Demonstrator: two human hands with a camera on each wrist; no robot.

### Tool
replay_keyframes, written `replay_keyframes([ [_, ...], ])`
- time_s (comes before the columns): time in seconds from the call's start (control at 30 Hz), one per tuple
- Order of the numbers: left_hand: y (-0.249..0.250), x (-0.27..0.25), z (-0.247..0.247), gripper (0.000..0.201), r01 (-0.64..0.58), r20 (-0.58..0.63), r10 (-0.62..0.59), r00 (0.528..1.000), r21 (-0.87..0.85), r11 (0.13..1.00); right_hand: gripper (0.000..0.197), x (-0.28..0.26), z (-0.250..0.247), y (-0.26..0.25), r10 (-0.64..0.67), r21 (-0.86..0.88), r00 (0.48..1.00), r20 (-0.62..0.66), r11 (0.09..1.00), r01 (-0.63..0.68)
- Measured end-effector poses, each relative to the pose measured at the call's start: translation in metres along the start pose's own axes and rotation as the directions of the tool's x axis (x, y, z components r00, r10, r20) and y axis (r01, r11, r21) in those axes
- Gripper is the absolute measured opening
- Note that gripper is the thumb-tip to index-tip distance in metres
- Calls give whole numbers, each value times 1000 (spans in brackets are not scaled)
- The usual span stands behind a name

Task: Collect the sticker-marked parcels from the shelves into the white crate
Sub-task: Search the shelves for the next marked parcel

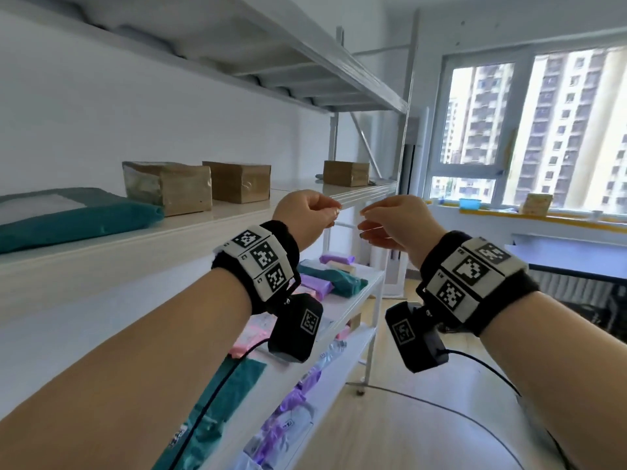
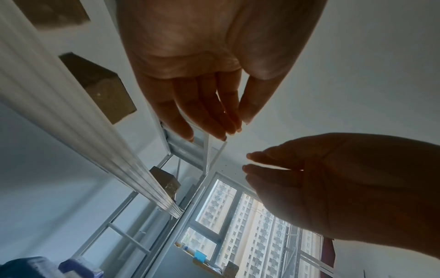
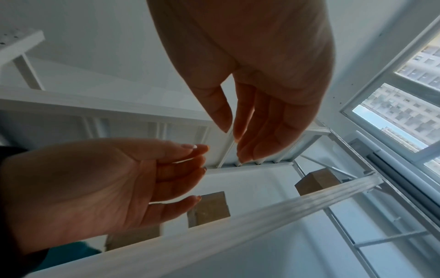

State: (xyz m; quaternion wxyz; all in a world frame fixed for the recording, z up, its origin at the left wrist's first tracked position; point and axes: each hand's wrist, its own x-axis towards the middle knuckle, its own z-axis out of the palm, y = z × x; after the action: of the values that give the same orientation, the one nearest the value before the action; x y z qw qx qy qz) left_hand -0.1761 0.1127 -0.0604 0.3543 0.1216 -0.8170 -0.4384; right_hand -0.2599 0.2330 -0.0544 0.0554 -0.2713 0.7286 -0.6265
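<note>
Both hands hang in the air in front of the upper shelf [image 1: 190, 225], close together and holding nothing. My left hand [image 1: 330, 215] has loosely bent fingers, and my right hand [image 1: 368, 220] faces it with relaxed fingers. In the left wrist view the left hand [image 2: 228, 124] shows nearly straight fingers, with the right hand [image 2: 252, 163] just beside it. On the shelf lie a teal parcel [image 1: 68, 218] and three brown boxes [image 1: 169, 188] [image 1: 239, 181] [image 1: 346, 173]. I see no sticker on them from here. The white crate is out of view.
Lower shelves [image 1: 342, 300] carry purple [image 1: 314, 284], teal [image 1: 339, 281] and pink [image 1: 251, 334] soft parcels; a teal bag [image 1: 217, 401] with a printed label lies nearer me. A window [image 1: 529, 130], a sill with small items and a table [image 1: 576, 256] are to the right. Wood floor [image 1: 407, 429] is below.
</note>
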Motion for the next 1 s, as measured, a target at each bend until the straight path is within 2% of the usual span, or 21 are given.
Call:
replay_keyframes([
  [0.1,-7,38,26,16,-6,-5,6,1000,3,1000,9,43,-9,6,-23,2,1000,6,1000,23],
  [0.37,-48,125,94,15,-20,88,16,996,40,999,12,138,-20,54,28,-32,999,-47,999,-29],
  [0.6,-73,207,114,17,-48,127,51,991,-28,998,12,218,-25,62,20,-44,989,-149,999,-27],
  [0.73,-87,243,132,17,-66,121,64,991,12,998,12,256,-28,74,21,-68,979,-204,997,-35],
  [1.0,-109,299,176,15,40,117,-33,993,-60,997,17,319,-47,109,41,-104,976,-213,993,-64],
])
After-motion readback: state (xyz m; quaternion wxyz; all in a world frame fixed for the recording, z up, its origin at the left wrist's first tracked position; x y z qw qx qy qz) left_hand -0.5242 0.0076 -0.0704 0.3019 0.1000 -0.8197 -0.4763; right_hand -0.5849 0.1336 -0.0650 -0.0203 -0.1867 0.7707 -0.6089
